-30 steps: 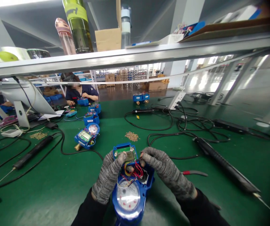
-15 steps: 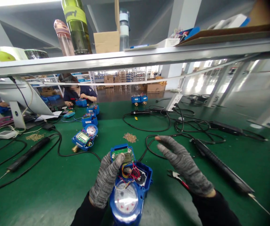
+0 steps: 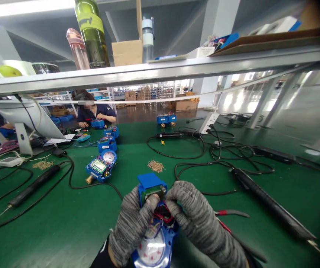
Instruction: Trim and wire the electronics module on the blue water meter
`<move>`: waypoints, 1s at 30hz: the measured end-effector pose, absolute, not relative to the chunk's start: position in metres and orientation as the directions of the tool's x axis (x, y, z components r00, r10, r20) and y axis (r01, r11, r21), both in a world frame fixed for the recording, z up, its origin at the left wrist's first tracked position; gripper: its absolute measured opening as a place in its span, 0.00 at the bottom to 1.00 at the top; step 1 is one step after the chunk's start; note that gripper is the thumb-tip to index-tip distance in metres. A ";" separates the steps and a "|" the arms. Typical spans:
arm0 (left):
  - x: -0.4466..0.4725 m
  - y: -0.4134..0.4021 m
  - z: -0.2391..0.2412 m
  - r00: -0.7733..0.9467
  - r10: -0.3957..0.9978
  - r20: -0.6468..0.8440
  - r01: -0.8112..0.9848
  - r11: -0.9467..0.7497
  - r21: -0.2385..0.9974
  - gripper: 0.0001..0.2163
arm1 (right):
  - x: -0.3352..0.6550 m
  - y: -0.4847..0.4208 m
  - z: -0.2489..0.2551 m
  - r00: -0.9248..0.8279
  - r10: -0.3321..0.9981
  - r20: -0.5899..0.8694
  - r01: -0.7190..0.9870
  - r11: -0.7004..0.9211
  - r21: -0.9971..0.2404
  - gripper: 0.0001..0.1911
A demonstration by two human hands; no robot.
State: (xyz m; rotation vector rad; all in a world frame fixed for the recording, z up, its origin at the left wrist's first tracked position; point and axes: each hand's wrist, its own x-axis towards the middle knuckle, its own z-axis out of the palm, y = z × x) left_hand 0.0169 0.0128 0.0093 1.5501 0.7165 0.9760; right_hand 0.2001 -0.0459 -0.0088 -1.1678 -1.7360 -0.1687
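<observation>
A blue water meter with a round clear dial lies in front of me, its electronics box open. My left hand, in a grey knit fingerless glove, grips the blue cover with a green circuit board, thumb on the board's side. The cover is tilted up above the box. Red and other coloured wires run between cover and box. My right hand, gloved alike, has its fingers pinched at the cover's right edge, over the wires; what they hold is hidden. Red-handled cutters lie partly under my right forearm.
Small screws lie piled beyond the meter. Another open meter sits to the left, more behind it. Electric screwdrivers with black cables lie on both sides. A shelf crosses overhead. Opposite, a co-worker handles a blue meter.
My right hand has come from the right, where its fingers were apart, to the cover's edge and closed there. The cover has tilted, so its blue outer face now shows.
</observation>
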 end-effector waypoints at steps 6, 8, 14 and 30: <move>0.015 0.016 0.010 0.485 0.857 0.172 -0.130 -0.124 0.984 0.19 | 0.209 -0.047 0.001 0.025 0.729 0.684 0.701 0.474 -0.532 0.05; 0.014 0.020 0.009 0.489 0.859 0.155 -0.182 -0.073 0.981 0.19 | 0.212 -0.047 0.003 0.065 0.792 0.607 0.626 0.441 -0.643 0.06; 0.011 0.023 0.011 0.483 0.864 0.140 -0.281 0.002 0.960 0.18 | 0.209 -0.042 0.003 -0.003 0.854 0.521 0.399 0.479 -0.782 0.07; 0.006 0.024 0.016 0.438 0.887 0.148 -0.285 -0.020 0.958 0.23 | 0.200 -0.047 0.006 -0.045 0.857 0.513 0.374 0.490 -0.787 0.08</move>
